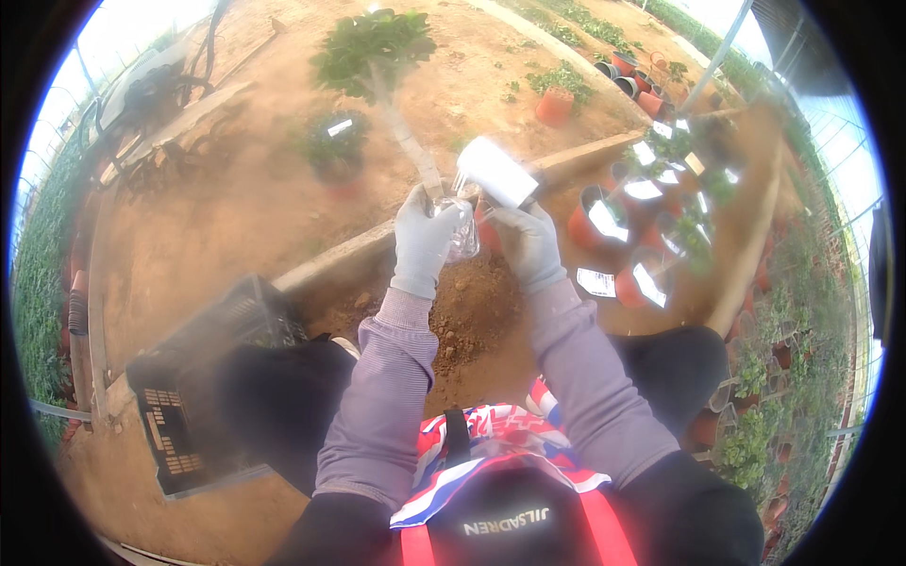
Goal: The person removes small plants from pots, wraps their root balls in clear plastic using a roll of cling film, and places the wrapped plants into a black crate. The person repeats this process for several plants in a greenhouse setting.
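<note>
My left hand (421,241), in a pale glove, is closed around the lower end of a plant's thick, pale stem (408,141). The stem leans up and left to a bushy green crown (373,52). Crinkled clear plastic (462,234) shows beside that hand's fingers, around or next to the stem base; I cannot tell which. My right hand (530,243), gloved too, grips a white cylinder (497,172) tilted above the plastic. Whitish strands or a stream show at the cylinder's left end, blurred. Loose brown soil (467,316) lies heaped below both hands.
A black plastic crate (165,415) sits at my left, by my leg. Several potted plants with white tags (604,222) stand at right, with one tagged potted plant (337,151) beyond my left hand. A raised border (330,259) crosses the ground ahead. Stacked pots (642,85) lie far right.
</note>
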Tool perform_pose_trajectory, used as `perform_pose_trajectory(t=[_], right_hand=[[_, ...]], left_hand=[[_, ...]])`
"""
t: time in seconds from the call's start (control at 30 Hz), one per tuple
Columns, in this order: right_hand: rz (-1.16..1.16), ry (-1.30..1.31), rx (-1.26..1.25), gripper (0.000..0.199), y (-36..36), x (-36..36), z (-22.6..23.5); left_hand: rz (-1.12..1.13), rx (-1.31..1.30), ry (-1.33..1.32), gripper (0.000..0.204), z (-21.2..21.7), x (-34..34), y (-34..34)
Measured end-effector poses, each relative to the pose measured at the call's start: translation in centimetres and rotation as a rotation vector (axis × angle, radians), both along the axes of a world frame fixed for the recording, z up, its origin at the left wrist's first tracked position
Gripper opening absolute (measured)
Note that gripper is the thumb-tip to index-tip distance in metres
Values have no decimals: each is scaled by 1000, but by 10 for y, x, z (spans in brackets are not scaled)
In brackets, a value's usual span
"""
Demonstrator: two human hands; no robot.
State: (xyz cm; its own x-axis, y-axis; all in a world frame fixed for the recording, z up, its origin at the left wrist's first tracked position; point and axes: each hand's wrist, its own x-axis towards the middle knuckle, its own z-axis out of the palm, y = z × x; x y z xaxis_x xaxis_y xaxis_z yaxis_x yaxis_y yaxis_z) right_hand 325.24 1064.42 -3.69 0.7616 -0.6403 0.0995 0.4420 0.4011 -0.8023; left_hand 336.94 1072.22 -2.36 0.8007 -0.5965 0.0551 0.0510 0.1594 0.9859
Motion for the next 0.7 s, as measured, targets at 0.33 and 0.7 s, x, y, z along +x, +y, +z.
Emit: perform_pose_trajectory(t=[0.33,0.7], right_hand=[[-174,-220,-80,23,8,-12,59],[5,-76,-176,43,11,-25,50]], left_hand=[[-447,-282,142,54,30,-13,20],[-401,-585,432,34,-16,-10,4]])
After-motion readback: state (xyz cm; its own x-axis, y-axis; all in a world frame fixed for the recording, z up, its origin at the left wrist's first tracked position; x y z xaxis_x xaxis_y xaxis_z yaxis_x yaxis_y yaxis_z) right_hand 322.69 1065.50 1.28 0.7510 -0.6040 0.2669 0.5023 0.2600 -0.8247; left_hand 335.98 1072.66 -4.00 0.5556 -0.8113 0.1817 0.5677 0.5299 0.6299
